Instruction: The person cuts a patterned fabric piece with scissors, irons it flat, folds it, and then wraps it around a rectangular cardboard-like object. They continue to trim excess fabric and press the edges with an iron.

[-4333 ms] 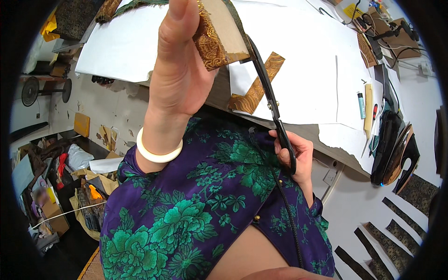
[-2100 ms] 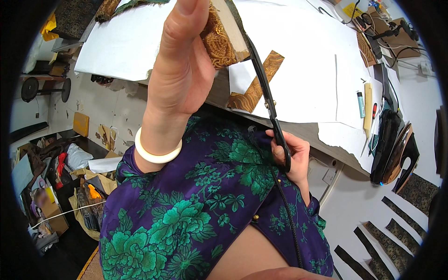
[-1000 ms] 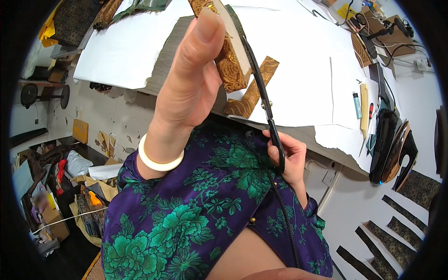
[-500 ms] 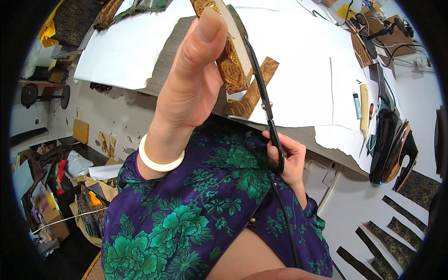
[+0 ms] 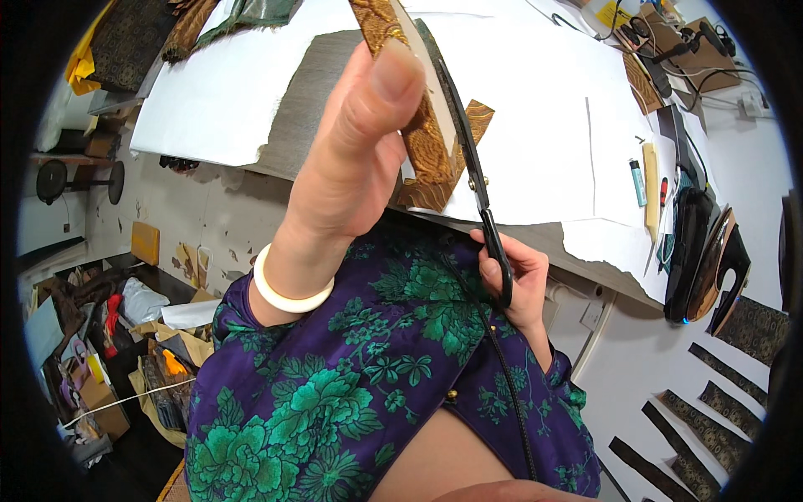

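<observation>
Held up above the worktop (image 5: 535,109), the gold-patterned fabric strip (image 5: 427,142) is pinched in the left hand (image 5: 351,167) while the right hand (image 5: 519,280), its grip closed through the handles, works black scissors (image 5: 473,167) whose blades run close enough to nick the fingers or wander off line.

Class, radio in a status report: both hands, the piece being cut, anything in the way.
Left hand raised, gripping the gold brocade strip. Right hand shut on black scissors, blades along the strip's edge. Nothing between blades and strip; white paper lies behind on the table.
</observation>
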`<action>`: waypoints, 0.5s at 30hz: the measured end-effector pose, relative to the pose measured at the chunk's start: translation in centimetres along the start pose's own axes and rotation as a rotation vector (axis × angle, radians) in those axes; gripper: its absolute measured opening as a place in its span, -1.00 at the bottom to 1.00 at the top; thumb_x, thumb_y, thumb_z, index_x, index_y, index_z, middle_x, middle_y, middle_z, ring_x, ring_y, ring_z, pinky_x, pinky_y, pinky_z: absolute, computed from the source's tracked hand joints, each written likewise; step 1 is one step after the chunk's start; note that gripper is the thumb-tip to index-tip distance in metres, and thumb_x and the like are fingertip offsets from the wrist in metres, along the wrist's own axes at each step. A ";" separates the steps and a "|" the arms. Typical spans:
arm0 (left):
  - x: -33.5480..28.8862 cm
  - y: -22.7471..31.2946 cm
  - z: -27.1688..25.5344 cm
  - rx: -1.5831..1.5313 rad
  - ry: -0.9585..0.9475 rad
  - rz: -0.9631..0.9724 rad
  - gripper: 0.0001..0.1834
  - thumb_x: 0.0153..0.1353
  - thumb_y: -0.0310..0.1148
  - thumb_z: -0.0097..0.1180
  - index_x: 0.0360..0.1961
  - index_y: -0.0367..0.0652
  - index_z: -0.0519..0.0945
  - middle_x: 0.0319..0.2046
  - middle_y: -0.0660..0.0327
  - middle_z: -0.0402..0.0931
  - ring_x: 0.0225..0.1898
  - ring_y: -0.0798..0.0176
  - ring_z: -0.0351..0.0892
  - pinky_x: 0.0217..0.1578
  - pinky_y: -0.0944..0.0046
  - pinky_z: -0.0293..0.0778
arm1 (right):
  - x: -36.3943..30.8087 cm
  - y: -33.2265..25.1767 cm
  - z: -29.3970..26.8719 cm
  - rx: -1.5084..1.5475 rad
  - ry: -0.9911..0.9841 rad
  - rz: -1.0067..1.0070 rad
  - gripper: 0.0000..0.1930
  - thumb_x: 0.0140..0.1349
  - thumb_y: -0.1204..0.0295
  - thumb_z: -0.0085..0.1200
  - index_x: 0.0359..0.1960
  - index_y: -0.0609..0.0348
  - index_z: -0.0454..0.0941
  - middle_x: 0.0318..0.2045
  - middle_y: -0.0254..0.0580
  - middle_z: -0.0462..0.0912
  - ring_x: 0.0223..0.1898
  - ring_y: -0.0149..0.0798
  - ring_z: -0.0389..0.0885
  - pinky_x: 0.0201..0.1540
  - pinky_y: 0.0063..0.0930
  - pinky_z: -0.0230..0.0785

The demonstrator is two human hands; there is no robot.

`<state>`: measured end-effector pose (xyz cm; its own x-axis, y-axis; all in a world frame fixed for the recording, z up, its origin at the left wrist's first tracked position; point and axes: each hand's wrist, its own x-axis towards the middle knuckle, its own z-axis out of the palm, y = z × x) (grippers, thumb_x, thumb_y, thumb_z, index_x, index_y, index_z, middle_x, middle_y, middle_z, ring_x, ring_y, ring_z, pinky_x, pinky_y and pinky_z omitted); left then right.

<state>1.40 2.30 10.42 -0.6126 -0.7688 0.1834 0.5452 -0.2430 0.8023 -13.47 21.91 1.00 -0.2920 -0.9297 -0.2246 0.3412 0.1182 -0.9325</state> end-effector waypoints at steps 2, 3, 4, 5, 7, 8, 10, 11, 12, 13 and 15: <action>0.1 0.0 0.0 -0.014 0.005 0.001 -0.19 0.27 0.13 0.26 0.33 -0.19 0.28 0.17 0.27 0.40 0.22 0.36 0.36 0.32 0.24 0.18 | 0.0 0.1 -0.1 0.022 -0.020 -0.014 -0.59 0.19 0.66 0.28 0.11 0.41 0.60 -0.43 -0.51 0.48 -0.45 -0.66 0.33 -0.38 -0.73 0.24; 0.2 0.0 0.0 -0.018 0.007 0.003 -0.19 0.28 0.12 0.26 0.33 -0.19 0.28 0.17 0.27 0.39 0.22 0.36 0.35 0.32 0.24 0.18 | 0.1 0.0 -0.1 0.020 -0.016 -0.011 -0.59 0.19 0.66 0.28 0.11 0.42 0.60 -0.43 -0.51 0.48 -0.45 -0.66 0.33 -0.38 -0.73 0.24; 0.1 0.0 0.1 -0.014 0.009 0.006 -0.19 0.28 0.12 0.26 0.33 -0.20 0.28 0.17 0.26 0.39 0.23 0.36 0.35 0.32 0.24 0.17 | 0.1 0.0 0.0 0.018 -0.013 -0.006 -0.59 0.19 0.66 0.28 0.11 0.42 0.60 -0.43 -0.51 0.48 -0.45 -0.67 0.33 -0.38 -0.73 0.24; 0.1 0.0 0.2 -0.012 0.004 0.003 -0.19 0.28 0.11 0.26 0.34 -0.20 0.27 0.18 0.26 0.39 0.23 0.36 0.35 0.32 0.24 0.17 | 0.1 -0.1 0.0 0.016 -0.009 -0.002 -0.59 0.20 0.66 0.28 0.12 0.42 0.60 -0.43 -0.51 0.48 -0.45 -0.67 0.33 -0.38 -0.73 0.24; 0.0 -0.1 0.1 -0.014 -0.015 -0.008 -0.18 0.28 0.10 0.27 0.34 -0.21 0.27 0.19 0.24 0.39 0.24 0.36 0.34 0.33 0.24 0.17 | 0.2 -0.1 0.2 0.039 -0.009 -0.012 -0.60 0.21 0.65 0.28 0.11 0.42 0.60 -0.43 -0.51 0.49 -0.45 -0.67 0.34 -0.38 -0.73 0.24; 0.0 -0.1 0.1 -0.016 -0.022 -0.012 -0.18 0.27 0.10 0.27 0.34 -0.21 0.27 0.20 0.24 0.39 0.25 0.36 0.34 0.33 0.24 0.17 | 0.2 -0.1 0.2 0.049 -0.009 -0.017 -0.60 0.21 0.65 0.28 0.11 0.42 0.60 -0.42 -0.51 0.49 -0.45 -0.67 0.35 -0.38 -0.73 0.24; -0.1 -0.2 0.1 -0.021 -0.030 -0.016 -0.17 0.27 0.09 0.28 0.35 -0.22 0.26 0.21 0.22 0.39 0.25 0.36 0.34 0.33 0.25 0.17 | 0.2 0.0 0.1 0.045 -0.009 -0.007 -0.61 0.22 0.64 0.28 0.11 0.42 0.60 -0.41 -0.52 0.50 -0.45 -0.68 0.36 -0.38 -0.74 0.24; -0.1 -0.3 0.1 -0.021 -0.029 -0.014 -0.17 0.27 0.09 0.28 0.35 -0.22 0.26 0.21 0.22 0.39 0.25 0.35 0.34 0.33 0.25 0.17 | 0.2 0.0 0.0 0.042 -0.009 -0.002 -0.61 0.22 0.64 0.29 0.11 0.42 0.60 -0.41 -0.52 0.51 -0.45 -0.68 0.36 -0.38 -0.74 0.24; -0.1 -0.3 0.2 -0.022 -0.029 -0.012 -0.16 0.27 0.08 0.28 0.35 -0.22 0.25 0.21 0.22 0.38 0.25 0.35 0.34 0.33 0.25 0.17 | 0.2 0.0 0.0 0.049 -0.006 0.003 -0.61 0.23 0.64 0.29 0.11 0.42 0.60 -0.41 -0.52 0.52 -0.44 -0.68 0.37 -0.38 -0.75 0.24; -0.1 -0.3 0.2 -0.021 -0.028 -0.008 -0.16 0.27 0.09 0.28 0.36 -0.22 0.25 0.21 0.22 0.38 0.26 0.35 0.34 0.33 0.25 0.17 | 0.2 0.0 0.1 0.057 -0.003 0.006 -0.61 0.23 0.63 0.29 0.11 0.41 0.60 -0.40 -0.52 0.52 -0.44 -0.68 0.38 -0.38 -0.75 0.24; -0.2 -0.4 0.3 -0.019 -0.023 -0.002 -0.16 0.27 0.09 0.28 0.36 -0.22 0.24 0.22 0.21 0.38 0.27 0.35 0.33 0.33 0.24 0.17 | 0.1 0.0 0.1 0.067 0.007 0.017 -0.61 0.23 0.63 0.29 0.11 0.40 0.60 -0.40 -0.52 0.53 -0.44 -0.68 0.40 -0.38 -0.75 0.24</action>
<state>1.14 2.74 10.23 -0.6264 -0.7547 0.1953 0.5550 -0.2558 0.7915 -13.41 21.73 1.02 -0.2914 -0.9253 -0.2427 0.4051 0.1105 -0.9076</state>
